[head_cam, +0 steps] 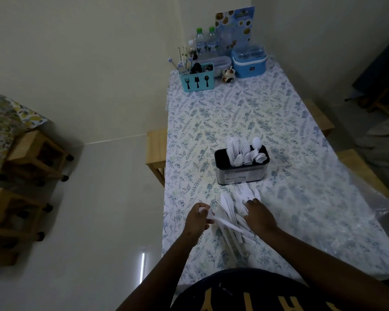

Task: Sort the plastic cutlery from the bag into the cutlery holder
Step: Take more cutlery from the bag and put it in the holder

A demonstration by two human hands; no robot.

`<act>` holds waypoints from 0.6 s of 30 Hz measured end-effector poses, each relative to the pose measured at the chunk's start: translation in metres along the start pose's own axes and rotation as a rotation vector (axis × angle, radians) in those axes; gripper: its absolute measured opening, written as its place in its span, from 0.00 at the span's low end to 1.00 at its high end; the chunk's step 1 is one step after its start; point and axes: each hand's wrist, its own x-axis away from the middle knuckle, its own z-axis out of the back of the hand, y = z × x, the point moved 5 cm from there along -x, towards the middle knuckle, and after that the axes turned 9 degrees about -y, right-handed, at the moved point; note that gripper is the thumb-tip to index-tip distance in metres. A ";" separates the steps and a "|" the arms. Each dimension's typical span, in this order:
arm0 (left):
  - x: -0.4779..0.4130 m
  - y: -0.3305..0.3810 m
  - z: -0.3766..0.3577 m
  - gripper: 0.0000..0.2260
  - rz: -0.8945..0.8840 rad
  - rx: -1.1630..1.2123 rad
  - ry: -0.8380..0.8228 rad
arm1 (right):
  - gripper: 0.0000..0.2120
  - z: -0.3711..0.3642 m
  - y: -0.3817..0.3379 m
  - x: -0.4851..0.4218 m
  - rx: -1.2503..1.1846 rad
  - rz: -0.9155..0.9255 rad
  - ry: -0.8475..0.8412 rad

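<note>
Cutlery pile [231, 212] on desk [301, 198], long axes toward holder [241, 169] just beyond. Left hand [197, 219] clenched on one piece; right hand [259, 215], nearer holder, spread loose on pile.

Pale walls, glossy floor [88, 221], wooden stools [35, 153] left of floral-clothed table [234, 113].
</note>
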 end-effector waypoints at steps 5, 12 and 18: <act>-0.005 0.001 -0.002 0.08 0.022 -0.004 -0.003 | 0.06 0.004 0.012 0.005 -0.061 -0.043 -0.006; -0.015 0.001 -0.007 0.11 0.056 0.031 -0.051 | 0.03 0.019 0.001 0.027 -0.403 0.019 0.004; -0.021 0.002 -0.017 0.16 0.107 0.207 -0.101 | 0.07 0.016 -0.017 0.044 -0.468 0.081 -0.142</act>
